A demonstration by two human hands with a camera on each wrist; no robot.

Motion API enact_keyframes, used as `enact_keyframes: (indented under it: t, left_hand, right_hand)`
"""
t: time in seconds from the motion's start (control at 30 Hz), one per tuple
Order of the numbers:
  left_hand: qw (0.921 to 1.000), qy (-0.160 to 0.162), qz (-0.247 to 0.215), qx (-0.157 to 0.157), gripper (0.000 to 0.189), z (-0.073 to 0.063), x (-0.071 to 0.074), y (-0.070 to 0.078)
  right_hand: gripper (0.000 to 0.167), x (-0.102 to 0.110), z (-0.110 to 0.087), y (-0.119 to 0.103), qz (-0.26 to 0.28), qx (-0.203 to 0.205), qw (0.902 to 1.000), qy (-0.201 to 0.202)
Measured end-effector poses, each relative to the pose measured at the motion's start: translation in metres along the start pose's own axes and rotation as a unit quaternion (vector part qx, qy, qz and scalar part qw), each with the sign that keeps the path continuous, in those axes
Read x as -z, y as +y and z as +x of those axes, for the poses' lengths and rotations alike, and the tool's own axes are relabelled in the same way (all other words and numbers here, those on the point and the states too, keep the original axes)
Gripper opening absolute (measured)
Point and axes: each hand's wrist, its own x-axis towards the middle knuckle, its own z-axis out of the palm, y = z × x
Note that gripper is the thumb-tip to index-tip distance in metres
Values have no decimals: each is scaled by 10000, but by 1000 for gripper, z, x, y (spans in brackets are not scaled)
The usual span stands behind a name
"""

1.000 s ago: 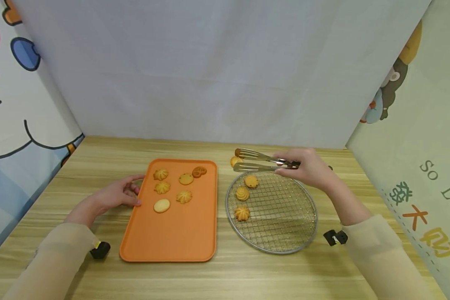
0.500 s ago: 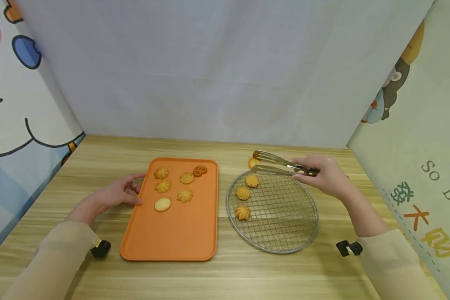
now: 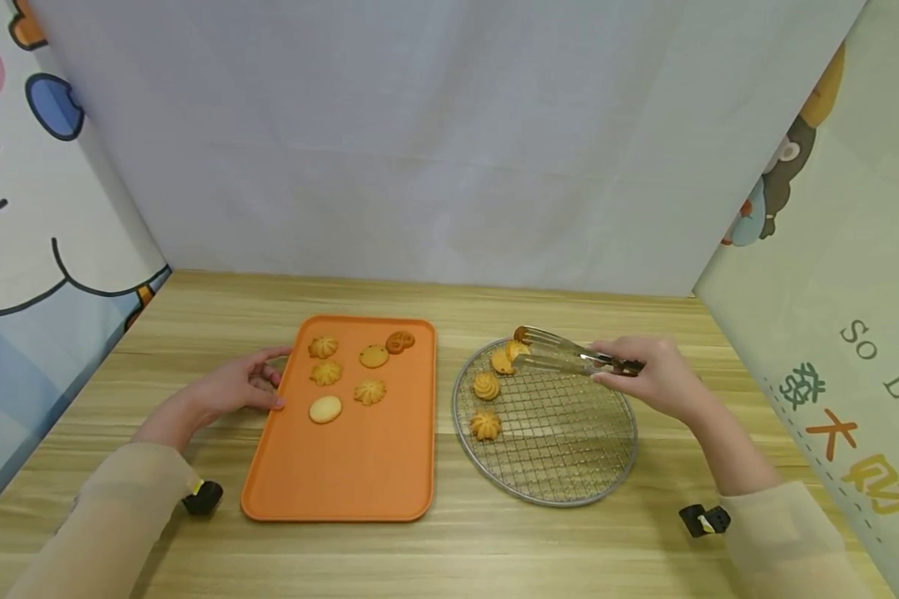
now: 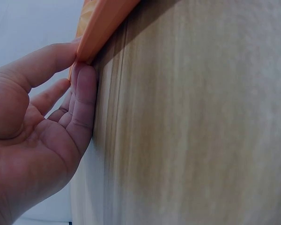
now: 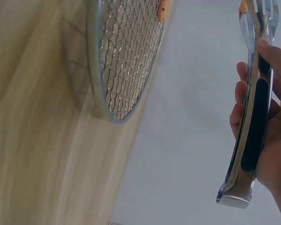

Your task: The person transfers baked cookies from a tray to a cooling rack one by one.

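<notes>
My left hand (image 3: 235, 387) pinches the left edge of an orange tray (image 3: 345, 474), thumb on the rim and fingers against its side in the left wrist view. Several cookies lie on the tray, among them a pretzel-shaped cookie (image 3: 400, 342) and a smooth oval cookie (image 3: 325, 408). My right hand (image 3: 655, 374) grips metal tongs (image 5: 257, 122) with dark handle grips. Between the tongs' tips is a golden cookie (image 3: 518, 350), over the far rim of a round wire rack (image 3: 558, 503). It overlaps a speckled cookie (image 3: 501, 361) on the rack in the head view.
A swirl cookie (image 3: 486, 386) and a star-shaped cookie (image 3: 485, 425) sit along the rack's left side. Rack and tray stand side by side on a wooden table (image 3: 509, 549). A pale curtain (image 3: 434, 166) hangs behind, with printed panels at both sides.
My right hand has carried the tongs and their cookie rightward, then lower and nearer, from behind the rack to over its far rim. My left hand stays at the tray's edge.
</notes>
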Motion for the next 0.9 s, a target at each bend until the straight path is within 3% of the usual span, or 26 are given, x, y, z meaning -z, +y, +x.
enact_keyframes:
  t: [0.37, 0.7, 0.9]
  left_hand:
    - [10000, -14, -32, 35, 92, -1, 1, -1]
    - [10000, -15, -57, 29, 92, -1, 2, 0]
    - [9999, -52, -90, -22, 92, -3, 1, 2]
  right_hand:
    - [34, -8, -12, 4, 159, -173, 9994, -253]
    - [34, -20, -20, 9, 284, 13, 9984, -493]
    - [36, -23, -22, 10, 154, -316, 9960, -825]
